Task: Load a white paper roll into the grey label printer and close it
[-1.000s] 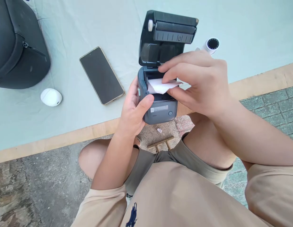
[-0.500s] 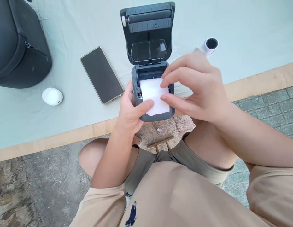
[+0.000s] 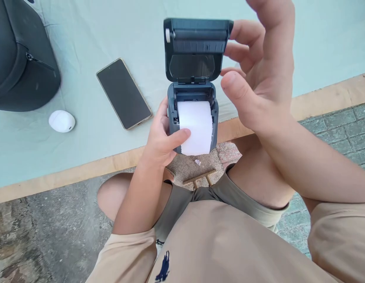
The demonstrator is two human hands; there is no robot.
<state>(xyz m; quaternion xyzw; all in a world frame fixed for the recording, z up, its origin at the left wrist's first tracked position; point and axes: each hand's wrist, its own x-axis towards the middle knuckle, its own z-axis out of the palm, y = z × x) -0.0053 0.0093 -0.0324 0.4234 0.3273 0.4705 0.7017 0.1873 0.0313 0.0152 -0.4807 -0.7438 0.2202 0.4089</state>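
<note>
My left hand (image 3: 164,137) grips a small black label printer (image 3: 171,103) from its left side, with the thumb pressed on the white paper (image 3: 197,122). The paper lies in the printer's bay and hangs over its front edge. Hinged up at the back, the printer's lid (image 3: 197,49) shows a roller and a dark window. My right hand (image 3: 259,67) is raised at the lid's right edge, thumb and fingers apart. Its fingertips reach behind that edge, so whether they touch it is partly hidden.
On the pale cloth-covered table (image 3: 82,23) lie a smartphone (image 3: 124,93) and a white rounded case (image 3: 61,121). A black zippered bag (image 3: 26,59) stands at the left. Below the wooden table edge (image 3: 111,162), a paper scrap (image 3: 197,162) rests on the ground.
My right hand has moved up from the paper to the lid's right edge. The lid has tilted a little forward, and the paper now extends farther over the front. My left hand keeps its hold.
</note>
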